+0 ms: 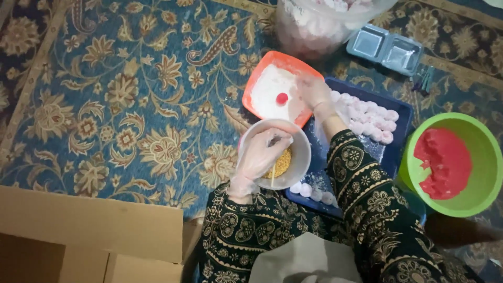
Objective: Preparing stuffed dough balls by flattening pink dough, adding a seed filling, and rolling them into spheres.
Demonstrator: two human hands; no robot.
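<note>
— Nearest to you is your grey lap cloth [304, 259], and just above it your patterned sleeves. Which stage do you think you are at?

— Filling, I'd judge. Your left hand [260, 154], in a thin clear glove, reaches down into the white bowl [299, 152] of yellow crumbly filling [283, 162]. Its fingers [272, 140] are curled downward over the filling, as if pinching some up, but I cannot tell whether they have closed on anything. A thin stick [272, 177] leans inside the bowl by your palm.

— And the other hand?

— Your right hand [316, 94], also gloved, sits at the edge of the orange tray [262, 68] of white flour [272, 91]. Its fingers are bent loosely and look floury; whether they hold anything I cannot say. One small red ball [282, 98] lies apart on the flour, just left of that hand.

— So what does the next move ask of you?

— Probably a light pinch of filling and a careful carry across to the red ball, without scattering crumbs on the carpet [131, 105]. Finished pale pink balls [369, 118] already sit in rows in the blue tray [403, 112], and red dough [443, 162] waits in the green bowl [490, 167] at your right.
</note>
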